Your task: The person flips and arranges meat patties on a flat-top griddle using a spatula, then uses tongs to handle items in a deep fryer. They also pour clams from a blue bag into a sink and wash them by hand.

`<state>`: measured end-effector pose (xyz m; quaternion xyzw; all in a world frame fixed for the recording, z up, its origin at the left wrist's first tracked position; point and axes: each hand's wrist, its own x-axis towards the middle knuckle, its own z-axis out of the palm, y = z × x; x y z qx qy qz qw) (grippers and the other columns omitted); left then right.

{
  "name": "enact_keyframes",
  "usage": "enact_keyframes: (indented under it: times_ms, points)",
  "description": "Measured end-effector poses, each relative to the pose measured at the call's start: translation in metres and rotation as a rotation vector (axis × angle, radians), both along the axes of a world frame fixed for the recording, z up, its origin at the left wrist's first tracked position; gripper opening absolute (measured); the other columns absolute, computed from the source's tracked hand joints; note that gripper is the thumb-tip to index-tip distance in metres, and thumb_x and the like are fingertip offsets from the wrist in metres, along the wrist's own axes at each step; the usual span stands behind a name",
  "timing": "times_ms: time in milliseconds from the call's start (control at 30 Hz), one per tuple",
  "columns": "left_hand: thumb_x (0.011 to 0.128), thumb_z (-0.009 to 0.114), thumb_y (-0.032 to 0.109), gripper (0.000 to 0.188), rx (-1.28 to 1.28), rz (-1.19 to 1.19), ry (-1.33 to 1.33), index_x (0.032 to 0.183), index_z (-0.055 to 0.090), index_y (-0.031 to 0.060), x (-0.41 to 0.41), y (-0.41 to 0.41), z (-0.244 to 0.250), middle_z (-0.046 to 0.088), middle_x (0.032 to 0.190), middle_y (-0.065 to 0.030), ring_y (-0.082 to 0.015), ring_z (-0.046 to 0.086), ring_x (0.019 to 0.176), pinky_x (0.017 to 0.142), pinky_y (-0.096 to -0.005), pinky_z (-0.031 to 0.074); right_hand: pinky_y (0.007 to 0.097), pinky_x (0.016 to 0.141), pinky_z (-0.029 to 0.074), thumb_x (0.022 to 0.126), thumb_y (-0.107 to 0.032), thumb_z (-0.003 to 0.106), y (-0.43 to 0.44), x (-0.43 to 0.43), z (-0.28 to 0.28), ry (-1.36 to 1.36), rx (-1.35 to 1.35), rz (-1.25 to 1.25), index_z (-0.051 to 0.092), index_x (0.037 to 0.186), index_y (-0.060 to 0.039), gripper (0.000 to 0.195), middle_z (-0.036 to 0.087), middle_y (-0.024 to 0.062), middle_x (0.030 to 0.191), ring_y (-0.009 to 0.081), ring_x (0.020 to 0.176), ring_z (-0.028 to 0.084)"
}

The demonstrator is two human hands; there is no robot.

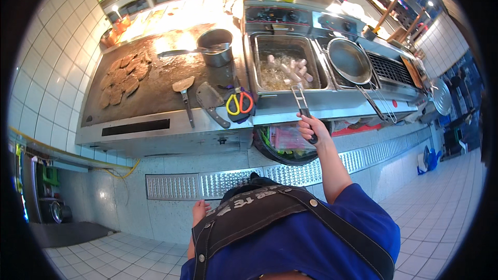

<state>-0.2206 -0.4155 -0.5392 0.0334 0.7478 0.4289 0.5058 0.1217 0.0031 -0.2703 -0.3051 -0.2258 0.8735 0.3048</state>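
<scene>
My right hand (318, 129) grips the black handle (305, 113) of a wire-framed strainer or basket. Its metal frame (298, 95) slants over the front rim of a deep fryer (325, 70). Several pale sausage-like pieces (293, 73) sit together in bubbling oil (268, 79). How much of the strainer lies beneath them is hidden. Low by my apron (264, 206) hangs my left hand (200, 210), away from the cooktop. Its fingers are partly hidden, and I see nothing in it.
Left of the fryer, a griddle (163, 74) bears browned meat pieces (122, 77), a saucepan (216, 56), a scraper (186, 97), a cleaver (212, 103) and scissors (239, 103). A round strainer (349, 61) rests at right. Below stands a black tub (288, 159) by a floor drain grate (229, 179).
</scene>
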Motion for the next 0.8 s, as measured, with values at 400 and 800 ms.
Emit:
enact_keyframes:
  times_ms: [400, 800]
  points:
    - [0.091, 0.047, 0.027, 0.032, -0.189, -0.199, 0.230, 0.101, 0.056, -0.0018, -0.068, -0.057, -0.009, 0.066, 0.085, -0.0141, -0.0235, 0.064, 0.072, 0.061, -0.0338, 0.049, 0.0196, 0.032, 0.026, 0.095, -0.014, 0.042, 0.007, 0.008, -0.005, -0.059, 0.050, 0.009, 0.048, 0.105, -0.0035, 0.016, 0.036, -0.0027, 0.060, 0.0043, 0.040, 0.031]
    - [0.091, 0.047, 0.027, 0.033, -0.097, -0.050, 0.035, 0.103, 0.055, -0.0027, -0.084, -0.018, 0.020, 0.066, 0.085, -0.0159, -0.0237, 0.064, 0.071, 0.060, -0.0340, 0.050, 0.0195, 0.033, 0.028, 0.094, -0.013, 0.044, 0.006, -0.008, 0.005, 0.024, 0.067, -0.030, 0.049, 0.104, -0.0030, 0.015, 0.037, -0.0021, 0.061, 0.0043, 0.041, 0.032]
